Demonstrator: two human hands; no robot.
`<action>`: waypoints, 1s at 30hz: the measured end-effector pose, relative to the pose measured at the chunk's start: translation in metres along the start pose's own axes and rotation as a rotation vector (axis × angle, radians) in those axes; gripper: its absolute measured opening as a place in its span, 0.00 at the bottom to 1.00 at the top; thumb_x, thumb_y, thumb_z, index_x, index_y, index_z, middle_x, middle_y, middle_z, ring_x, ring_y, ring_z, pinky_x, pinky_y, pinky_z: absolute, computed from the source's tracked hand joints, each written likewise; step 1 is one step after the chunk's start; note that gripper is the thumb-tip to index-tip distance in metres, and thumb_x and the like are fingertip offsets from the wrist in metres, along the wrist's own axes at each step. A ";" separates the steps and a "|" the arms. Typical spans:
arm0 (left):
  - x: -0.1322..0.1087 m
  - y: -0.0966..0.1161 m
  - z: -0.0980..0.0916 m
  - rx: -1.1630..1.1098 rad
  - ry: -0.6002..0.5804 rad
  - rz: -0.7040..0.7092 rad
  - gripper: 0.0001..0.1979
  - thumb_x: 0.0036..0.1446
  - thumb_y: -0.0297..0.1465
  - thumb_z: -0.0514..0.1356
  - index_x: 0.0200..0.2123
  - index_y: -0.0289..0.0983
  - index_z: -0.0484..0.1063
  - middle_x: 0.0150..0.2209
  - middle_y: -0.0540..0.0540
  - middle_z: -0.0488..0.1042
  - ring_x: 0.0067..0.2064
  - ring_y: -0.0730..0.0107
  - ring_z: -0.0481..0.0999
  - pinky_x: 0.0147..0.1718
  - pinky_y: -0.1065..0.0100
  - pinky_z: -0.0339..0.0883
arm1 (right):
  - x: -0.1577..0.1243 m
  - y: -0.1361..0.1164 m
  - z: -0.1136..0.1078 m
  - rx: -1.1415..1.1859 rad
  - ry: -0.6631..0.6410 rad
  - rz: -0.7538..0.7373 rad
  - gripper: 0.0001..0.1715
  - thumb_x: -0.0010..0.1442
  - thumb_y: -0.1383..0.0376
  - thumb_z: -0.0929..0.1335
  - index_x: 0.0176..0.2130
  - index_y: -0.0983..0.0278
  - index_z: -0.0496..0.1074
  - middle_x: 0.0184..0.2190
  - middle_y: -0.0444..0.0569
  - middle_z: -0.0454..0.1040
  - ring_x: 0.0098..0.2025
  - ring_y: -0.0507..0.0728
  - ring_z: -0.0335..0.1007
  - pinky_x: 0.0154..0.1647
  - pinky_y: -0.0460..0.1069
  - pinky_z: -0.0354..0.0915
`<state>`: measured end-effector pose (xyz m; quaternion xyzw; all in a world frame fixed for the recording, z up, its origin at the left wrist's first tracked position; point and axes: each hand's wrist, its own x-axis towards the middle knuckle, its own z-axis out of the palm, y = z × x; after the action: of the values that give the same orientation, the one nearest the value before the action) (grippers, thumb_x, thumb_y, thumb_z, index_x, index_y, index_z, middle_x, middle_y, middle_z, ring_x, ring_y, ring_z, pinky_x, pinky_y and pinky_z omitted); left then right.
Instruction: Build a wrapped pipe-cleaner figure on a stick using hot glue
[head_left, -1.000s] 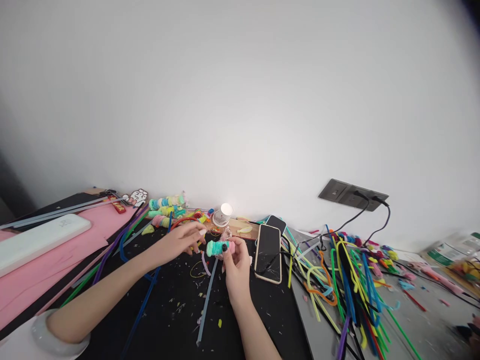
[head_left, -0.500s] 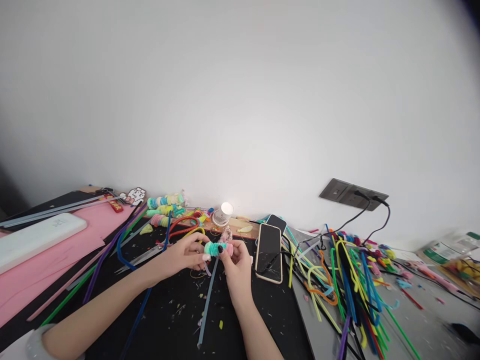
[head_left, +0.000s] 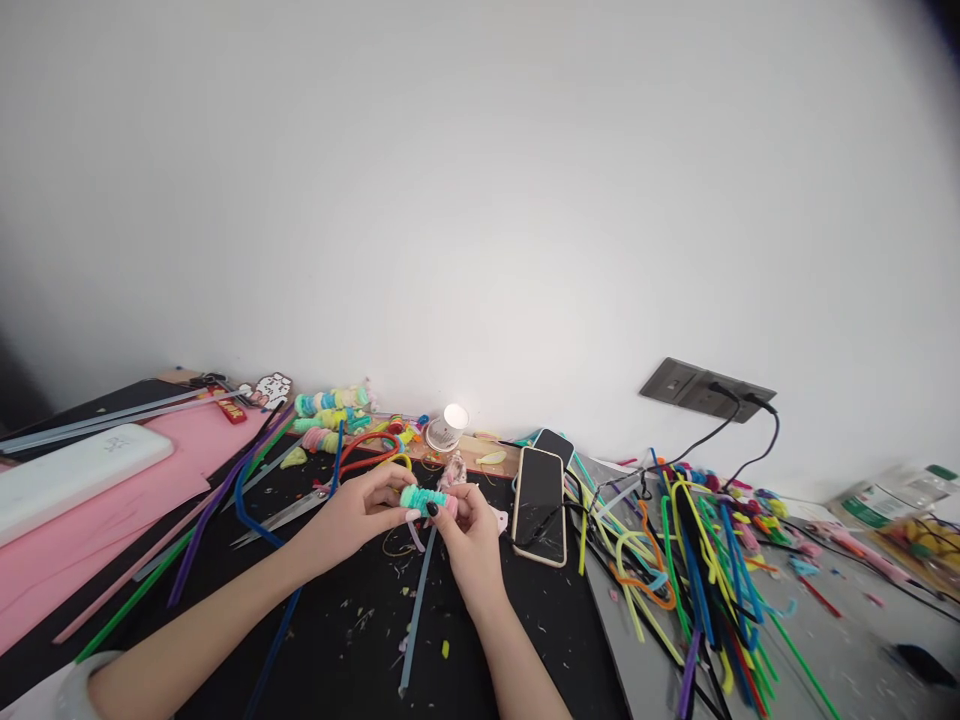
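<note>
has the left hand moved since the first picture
Yes: the left hand sits lower in view relative to the paper cup, now touching the fuzzy roll.

Right grip (head_left: 477,540) partly hides a fluffy coil (head_left: 421,499); left edge cuts off 1 white case (head_left: 82,478)

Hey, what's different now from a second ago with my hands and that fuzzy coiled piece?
Your left hand came down and took hold of the coiled piece by its left end; the piece shifted slightly left. The scissors came into view. Your right hand kept its grip; the white cup stayed put.
</note>
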<state>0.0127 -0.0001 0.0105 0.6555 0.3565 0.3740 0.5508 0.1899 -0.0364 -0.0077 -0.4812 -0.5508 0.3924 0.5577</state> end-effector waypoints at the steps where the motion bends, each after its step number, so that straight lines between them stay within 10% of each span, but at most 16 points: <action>1: 0.000 0.000 0.000 0.006 0.018 0.007 0.15 0.54 0.37 0.65 0.42 0.39 0.68 0.39 0.47 0.75 0.43 0.61 0.77 0.46 0.60 0.71 | 0.000 0.001 -0.003 -0.057 0.014 -0.022 0.13 0.58 0.56 0.67 0.38 0.62 0.66 0.26 0.43 0.71 0.26 0.54 0.67 0.28 0.47 0.62; 6: 0.003 -0.005 -0.005 0.013 0.239 0.031 0.16 0.51 0.38 0.65 0.41 0.39 0.69 0.40 0.45 0.76 0.45 0.58 0.78 0.48 0.57 0.72 | 0.003 0.001 -0.018 -0.660 0.277 -0.199 0.20 0.56 0.70 0.61 0.49 0.65 0.68 0.46 0.56 0.73 0.48 0.63 0.68 0.50 0.57 0.62; 13: 0.008 -0.014 -0.012 -0.068 0.413 0.033 0.19 0.48 0.40 0.67 0.41 0.40 0.69 0.43 0.45 0.76 0.47 0.55 0.78 0.47 0.55 0.75 | 0.006 0.004 -0.014 -1.178 0.158 0.043 0.32 0.48 0.75 0.64 0.53 0.64 0.70 0.49 0.59 0.72 0.51 0.67 0.67 0.53 0.61 0.57; 30: 0.008 -0.014 -0.017 0.022 0.510 -0.007 0.19 0.46 0.42 0.67 0.39 0.41 0.70 0.38 0.45 0.76 0.44 0.53 0.78 0.42 0.56 0.77 | 0.005 -0.004 -0.023 -0.461 0.080 -0.148 0.11 0.57 0.62 0.66 0.34 0.64 0.77 0.27 0.47 0.75 0.30 0.57 0.70 0.33 0.48 0.65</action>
<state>0.0008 0.0169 -0.0008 0.5447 0.4902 0.5212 0.4373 0.2129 -0.0345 -0.0008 -0.5691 -0.6370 0.1949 0.4820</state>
